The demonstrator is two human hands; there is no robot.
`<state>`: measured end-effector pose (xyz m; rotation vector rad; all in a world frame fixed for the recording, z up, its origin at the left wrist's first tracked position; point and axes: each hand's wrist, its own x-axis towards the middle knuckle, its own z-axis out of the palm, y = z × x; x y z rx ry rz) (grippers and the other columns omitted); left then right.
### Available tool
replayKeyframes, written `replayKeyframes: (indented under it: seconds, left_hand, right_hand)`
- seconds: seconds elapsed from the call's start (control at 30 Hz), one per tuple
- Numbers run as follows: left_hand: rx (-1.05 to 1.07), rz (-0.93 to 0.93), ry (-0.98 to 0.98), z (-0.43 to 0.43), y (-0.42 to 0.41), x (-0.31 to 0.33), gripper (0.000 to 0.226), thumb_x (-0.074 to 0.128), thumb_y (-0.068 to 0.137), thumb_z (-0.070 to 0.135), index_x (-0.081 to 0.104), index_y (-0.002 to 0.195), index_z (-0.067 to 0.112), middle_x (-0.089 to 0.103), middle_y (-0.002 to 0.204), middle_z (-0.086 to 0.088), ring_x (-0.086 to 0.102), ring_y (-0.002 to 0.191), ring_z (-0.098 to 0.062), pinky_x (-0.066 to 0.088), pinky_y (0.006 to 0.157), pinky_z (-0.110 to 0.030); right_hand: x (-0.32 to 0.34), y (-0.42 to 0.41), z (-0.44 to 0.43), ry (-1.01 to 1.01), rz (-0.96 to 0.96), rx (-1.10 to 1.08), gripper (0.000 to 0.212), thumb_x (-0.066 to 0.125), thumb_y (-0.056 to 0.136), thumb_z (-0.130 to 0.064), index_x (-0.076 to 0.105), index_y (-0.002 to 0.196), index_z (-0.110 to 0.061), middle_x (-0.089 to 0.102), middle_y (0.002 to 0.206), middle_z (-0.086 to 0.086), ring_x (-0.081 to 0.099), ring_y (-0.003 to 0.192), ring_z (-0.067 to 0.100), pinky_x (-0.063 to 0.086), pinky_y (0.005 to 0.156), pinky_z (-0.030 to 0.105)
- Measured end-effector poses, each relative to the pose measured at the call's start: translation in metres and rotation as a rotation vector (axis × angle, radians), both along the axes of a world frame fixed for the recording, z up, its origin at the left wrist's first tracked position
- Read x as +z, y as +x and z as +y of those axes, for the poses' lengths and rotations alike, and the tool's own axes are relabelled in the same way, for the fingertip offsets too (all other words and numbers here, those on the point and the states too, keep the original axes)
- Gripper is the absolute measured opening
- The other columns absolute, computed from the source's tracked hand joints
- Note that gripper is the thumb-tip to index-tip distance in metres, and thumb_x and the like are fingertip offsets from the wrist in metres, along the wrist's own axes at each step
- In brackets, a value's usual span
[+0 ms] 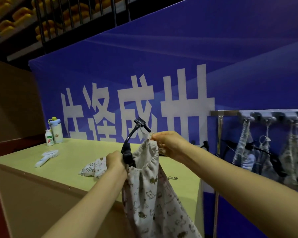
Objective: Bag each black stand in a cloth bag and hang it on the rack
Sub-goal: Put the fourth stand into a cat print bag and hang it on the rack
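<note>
A white cloth bag [151, 191] with small animal prints hangs in front of me over the table edge. A black stand [130, 140] with a curved neck and a clamp head sticks up out of its gathered mouth. My left hand [116, 160] grips the bag's rim together with the stand's lower part. My right hand [167, 143] pinches the bag's mouth at its drawstring, to the right of the stand. The metal rack [230, 112] runs along the blue wall at right, with several filled bags [244, 148] hanging from its hooks.
Another printed cloth bag [93, 167] lies flat on the yellow-green table [72, 162]. A white handheld fan [46, 157], a small drink bottle [49, 137] and a white flask [56, 129] stand at the table's far left. A black stand [206, 145] shows behind my right wrist.
</note>
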<state>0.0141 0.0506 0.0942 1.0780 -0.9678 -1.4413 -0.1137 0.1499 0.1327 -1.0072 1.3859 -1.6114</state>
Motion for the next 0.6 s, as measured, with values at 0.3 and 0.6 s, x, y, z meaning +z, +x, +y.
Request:
replayKeyframes:
  seconds: [0.3, 0.6]
  left_hand:
    - [-0.26, -0.036, -0.062, 0.079, -0.033, 0.019, 0.04, 0.028, 0.095, -0.002, 0.024, 0.058, 0.011, 0.022, 0.059, -0.004, 0.024, 0.046, -0.02, 0.025, 0.036, -0.019]
    - [-0.644, -0.026, -0.046, 0.172, -0.12, 0.013, 0.034, 0.033, 0.094, 0.001, 0.037, 0.06, 0.007, 0.031, 0.058, -0.006, 0.03, 0.048, -0.022, 0.028, 0.035, -0.018]
  right_hand:
    - [-0.008, -0.051, 0.068, -0.082, -0.433, -0.187, 0.031, 0.034, 0.097, 0.002, 0.055, 0.075, 0.003, 0.057, 0.054, 0.011, 0.04, 0.028, 0.005, 0.04, 0.031, 0.015]
    - [-0.008, -0.129, 0.174, -0.054, -0.401, -0.418, 0.034, 0.034, 0.099, -0.002, 0.048, 0.068, -0.004, 0.066, 0.054, 0.01, 0.039, 0.021, 0.002, 0.024, 0.024, 0.012]
